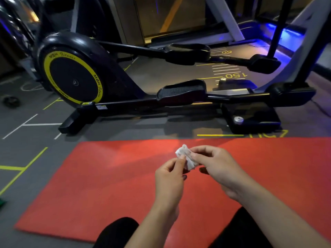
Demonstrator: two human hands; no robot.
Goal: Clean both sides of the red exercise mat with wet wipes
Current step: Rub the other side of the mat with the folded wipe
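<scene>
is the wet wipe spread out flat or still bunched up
Bunched up. The wet wipe is a crumpled white wad pinched between the fingertips of the left hand and right hand, held above the red mat.

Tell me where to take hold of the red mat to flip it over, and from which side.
Take the red mat at its near-left corner, coming in from the left over the grey floor. That corner lies bare and flat with open floor beside it, while the far edge runs close to the elliptical trainer. Both hands, left hand and right hand, pinch the crumpled wet wipe, so free one first.
</scene>
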